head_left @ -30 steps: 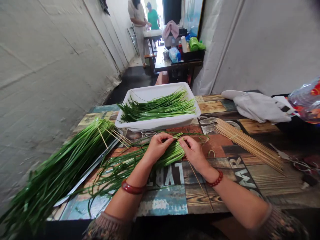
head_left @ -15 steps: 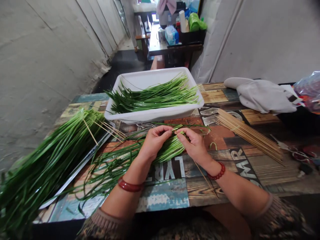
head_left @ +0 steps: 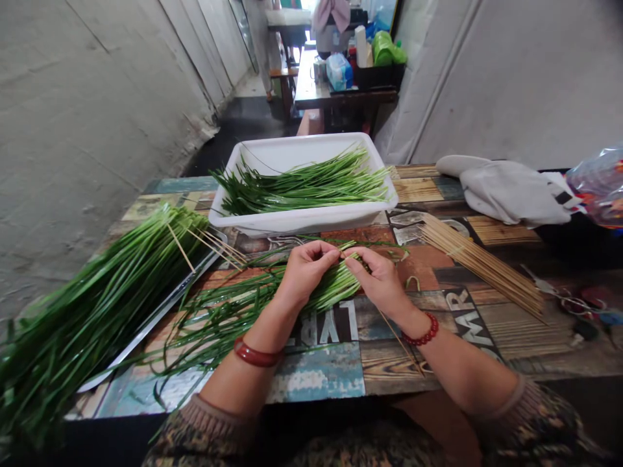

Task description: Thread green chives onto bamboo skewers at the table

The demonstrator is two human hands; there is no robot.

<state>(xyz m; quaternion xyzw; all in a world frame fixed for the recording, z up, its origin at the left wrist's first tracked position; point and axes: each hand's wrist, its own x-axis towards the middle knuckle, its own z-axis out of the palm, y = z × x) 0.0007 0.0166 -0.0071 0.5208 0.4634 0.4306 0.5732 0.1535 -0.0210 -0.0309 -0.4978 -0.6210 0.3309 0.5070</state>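
My left hand is closed in a pinch on the pale ends of some garlic chives above the table. Facing it, my right hand is closed too, its fingertips almost meeting the left ones. A thin bamboo skewer runs out from beneath the right palm towards me; its tip is hidden among the fingers. Loose chive leaves spread leftwards under my left wrist. Farther left lies a thick pile of chives on a metal tray, with several skewers at its stem end.
A white plastic tub holding more chives stands behind my hands. To the right lie a bundle of bamboo skewers, a pale cap, scissors and a clear plastic bag. Another table stands beyond.
The view has shifted slightly. My hands keep nearly the same pinch at the chive ends, with only small finger movement.
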